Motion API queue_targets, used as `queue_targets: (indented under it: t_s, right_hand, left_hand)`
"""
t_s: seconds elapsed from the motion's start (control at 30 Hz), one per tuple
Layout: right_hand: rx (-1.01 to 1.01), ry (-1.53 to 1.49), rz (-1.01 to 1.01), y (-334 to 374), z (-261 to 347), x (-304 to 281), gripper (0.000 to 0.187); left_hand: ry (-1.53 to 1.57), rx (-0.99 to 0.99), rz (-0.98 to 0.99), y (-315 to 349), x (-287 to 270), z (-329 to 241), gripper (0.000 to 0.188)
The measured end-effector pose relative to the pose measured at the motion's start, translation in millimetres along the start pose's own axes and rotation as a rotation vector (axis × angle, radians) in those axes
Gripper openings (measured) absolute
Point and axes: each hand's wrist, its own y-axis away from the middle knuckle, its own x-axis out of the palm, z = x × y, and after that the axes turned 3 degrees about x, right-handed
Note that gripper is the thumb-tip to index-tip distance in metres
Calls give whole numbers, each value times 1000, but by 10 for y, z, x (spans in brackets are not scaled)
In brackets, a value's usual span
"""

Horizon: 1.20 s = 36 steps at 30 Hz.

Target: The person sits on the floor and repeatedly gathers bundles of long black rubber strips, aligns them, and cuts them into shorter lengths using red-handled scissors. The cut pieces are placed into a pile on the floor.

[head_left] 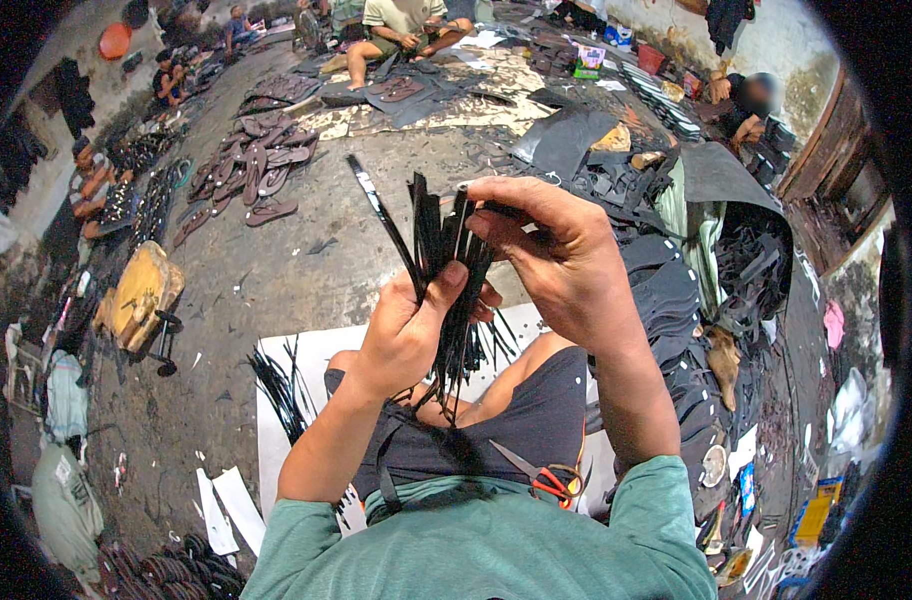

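Note:
A bundle of thin black strips (428,230) stands upright in front of me, its loose ends fanning out below. My left hand (401,335) is wrapped round its middle, thumb across the front. One longer strip (381,215) with a white mark near its tip leans out to the left of the bundle. At the bundle's upper right, my right hand (566,260) pinches the tops of some strips between thumb and fingers. Scissors with orange-red handles (556,485) lie on my lap. More black strips (284,390) rest on a white sheet (273,455) at my left.
Sandal-shaped pieces (256,160) are heaped ahead to the left. A wooden block (148,295) stands at left. Stacked dark sheet pieces (656,300) and a rolled black sheet (741,185) crowd the right. Other people sit farther off, one (401,25) straight ahead.

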Motion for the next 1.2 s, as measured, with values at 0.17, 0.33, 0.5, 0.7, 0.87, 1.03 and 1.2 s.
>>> queue_targets:
  t_s: [0.17,0.33,0.5,0.7,0.87,1.03,1.2]
  right_hand:
    - [-136,138,22,7,128,-63,35]
    - [-217,259,57,19,141,-93,39]
    - [-340,318,27,34,157,-87,35]
    - [-332,358,47,18,84,-108,33]
    - [-268,314,138,30,93,-150,36]
    - [-198,29,41,67,95,-29,53]
    - [-380,156,40,29,32,-24,56]
  left_hand:
    - [-6,-93,95,29,-28,-63,37]
    - [-27,-77,150,14,-16,-107,38]
    - [2,-116,154,8,-12,-120,37]
    - [-6,-108,170,23,9,-148,34]
    - [-44,-62,197,18,24,-124,31]
    - [-45,-105,267,-16,-49,-103,28]
    - [-42,-89,319,-19,-7,-79,28]
